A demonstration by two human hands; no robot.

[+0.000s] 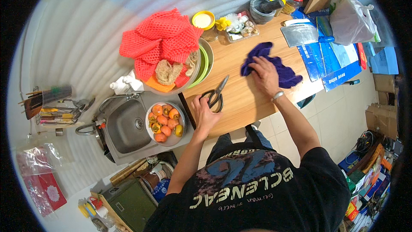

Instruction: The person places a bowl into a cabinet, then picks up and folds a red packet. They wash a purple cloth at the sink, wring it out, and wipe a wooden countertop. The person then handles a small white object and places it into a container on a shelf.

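Note:
My left hand is at the near left edge of the wooden table, its fingers closed on the black handles of a pair of scissors. The scissors lie low over the tabletop, with their blades together and pointing away from me. Farther right, my right hand presses down on a crumpled dark purple cloth, fingers bent into it. The cloth spreads out on both sides of that hand, and the hand hides its middle. A silver band circles my right wrist.
Left of the table are a metal sink and a bowl of persimmons. Red netting heaps over bowls at the back left. A mortar and jars line the back. A cleaver and white bag sit right.

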